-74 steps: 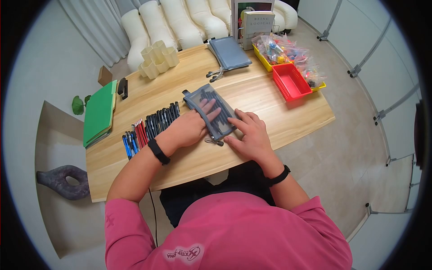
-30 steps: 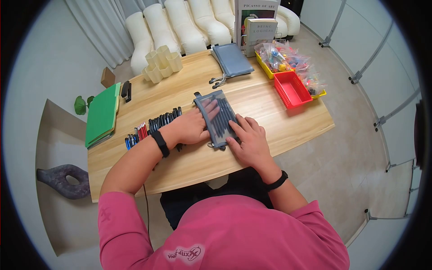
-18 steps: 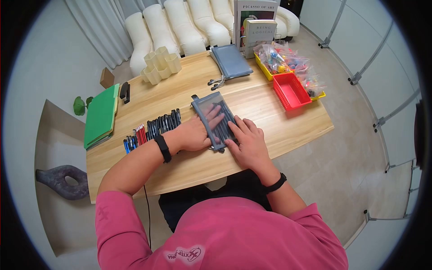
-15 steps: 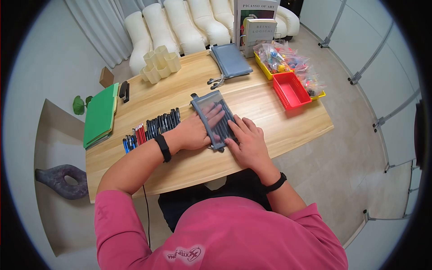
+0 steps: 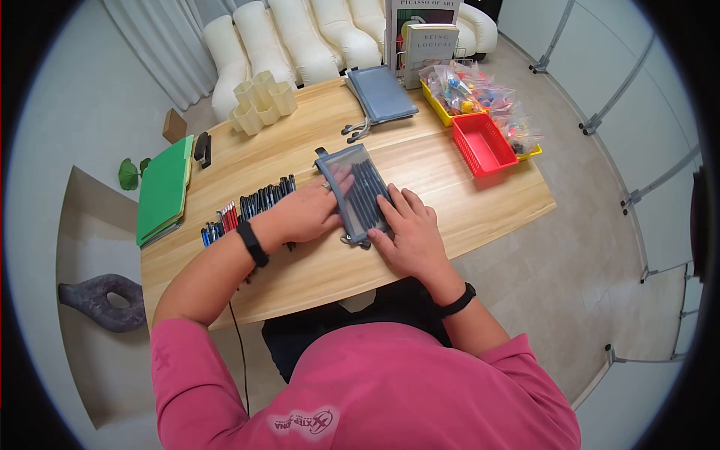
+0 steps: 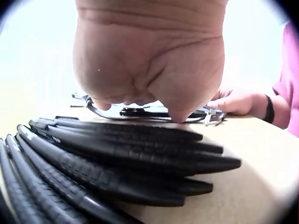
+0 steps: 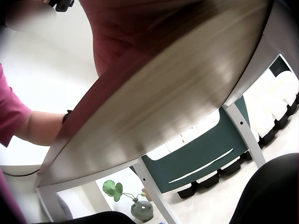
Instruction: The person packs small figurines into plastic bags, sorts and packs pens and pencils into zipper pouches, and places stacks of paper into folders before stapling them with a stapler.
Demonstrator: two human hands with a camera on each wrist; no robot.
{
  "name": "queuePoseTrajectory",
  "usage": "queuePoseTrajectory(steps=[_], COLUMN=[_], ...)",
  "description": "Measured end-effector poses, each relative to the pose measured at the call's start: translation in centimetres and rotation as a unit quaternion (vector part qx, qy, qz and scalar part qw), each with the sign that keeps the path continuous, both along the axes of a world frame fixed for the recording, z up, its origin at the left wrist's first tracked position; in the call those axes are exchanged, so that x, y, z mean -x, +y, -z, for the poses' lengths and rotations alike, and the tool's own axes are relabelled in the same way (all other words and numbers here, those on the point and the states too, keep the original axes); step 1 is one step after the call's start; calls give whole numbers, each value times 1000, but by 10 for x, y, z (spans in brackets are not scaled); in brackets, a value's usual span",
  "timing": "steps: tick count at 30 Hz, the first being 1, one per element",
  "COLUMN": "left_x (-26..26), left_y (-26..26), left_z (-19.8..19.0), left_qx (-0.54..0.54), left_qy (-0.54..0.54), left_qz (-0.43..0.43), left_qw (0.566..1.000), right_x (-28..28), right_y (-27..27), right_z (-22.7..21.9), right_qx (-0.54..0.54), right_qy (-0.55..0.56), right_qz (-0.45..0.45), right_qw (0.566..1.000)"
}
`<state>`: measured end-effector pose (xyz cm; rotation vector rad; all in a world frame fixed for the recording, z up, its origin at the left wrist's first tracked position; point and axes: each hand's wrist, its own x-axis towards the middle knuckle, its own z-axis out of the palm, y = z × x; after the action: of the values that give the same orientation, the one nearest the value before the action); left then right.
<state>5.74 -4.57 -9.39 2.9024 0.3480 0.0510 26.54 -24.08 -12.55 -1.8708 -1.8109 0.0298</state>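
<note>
A grey mesh zip pouch point(image 5: 354, 191) lies flat on the wooden table, several dark pens point(image 5: 367, 196) side by side inside it. My left hand point(image 5: 304, 210) reaches in at the pouch's open left side, its extended fingertips under the mesh beside the pens. My right hand point(image 5: 411, 232) rests on the pouch's right edge with its fingers spread. A row of black pens point(image 5: 264, 199) lies left of the pouch, partly hidden by my left forearm. In the left wrist view, black pens point(image 6: 140, 154) lie close below my left palm point(image 6: 149, 60).
Red pens point(image 5: 229, 216) and blue pens point(image 5: 211, 236) continue the row leftward. Green folders point(image 5: 165, 180) and a stapler point(image 5: 202, 150) lie at left, a cream hexagonal holder point(image 5: 262, 105) behind. Stacked pouches point(image 5: 381, 94), a red basket point(image 5: 484, 142) and bagged items point(image 5: 457, 86) stand farther back.
My left hand has drawn back leftward, its fingers less deep in the pouch. The pens inside, slanted unevenly at first, now lie more evenly side by side. My right hand stays on the pouch's edge.
</note>
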Motion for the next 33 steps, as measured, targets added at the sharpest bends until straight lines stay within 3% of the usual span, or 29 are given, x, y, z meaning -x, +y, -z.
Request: queuePoseTrajectory(steps=[5,6,7,8,10,11,13,16,19,22,23,25,28,29,31,33], left_x=[15,8,6,10,15,16,11,7,4,16,26,45,73,76,79,68], left_y=[-10,-22,-29,-29,-31,-31,-32,-24,-16,-2,7,27,42,40,25,14], left_z=[-33,-47,-54,-44,-22,-19,-25,-13,-11,-36,-40,-64,-74,-71,-64,-58], left_qx=[-34,53,139,139,-11,-10,-130,-50,-24,37,46,78,25,24,1,5], left_qy=[-6,73,149,148,-86,-87,-38,34,18,-26,-86,-21,51,50,-21,-2], left_qz=[-34,-162,-286,-289,-162,-162,-19,-2,17,-54,-104,-254,-256,-259,-146,-176], left_qw=[999,983,936,936,983,983,991,998,999,998,990,964,965,964,989,984], right_x=[2,2,1,1,3,3,2,1,2,4,4,5,4,3,2,0], right_y=[-1,0,1,2,2,1,2,3,2,2,2,3,3,4,4,3], right_z=[-3,-2,-2,-3,-4,-5,-1,1,1,-2,-4,-6,-7,-7,-7,-7], right_qx=[-16,-15,-12,-10,-2,6,15,31,37,43,48,48,47,35,23,-21], right_qy=[-27,-25,-40,-56,-68,-80,-76,-67,-64,-56,-50,-43,-48,-39,-28,-16], right_qz=[-22,-26,-43,-59,-63,-65,-71,-82,-86,-86,-80,-81,-78,-80,-83,-98], right_qw=[999,999,998,997,996,995,994,994,994,994,994,995,995,995,996,995])
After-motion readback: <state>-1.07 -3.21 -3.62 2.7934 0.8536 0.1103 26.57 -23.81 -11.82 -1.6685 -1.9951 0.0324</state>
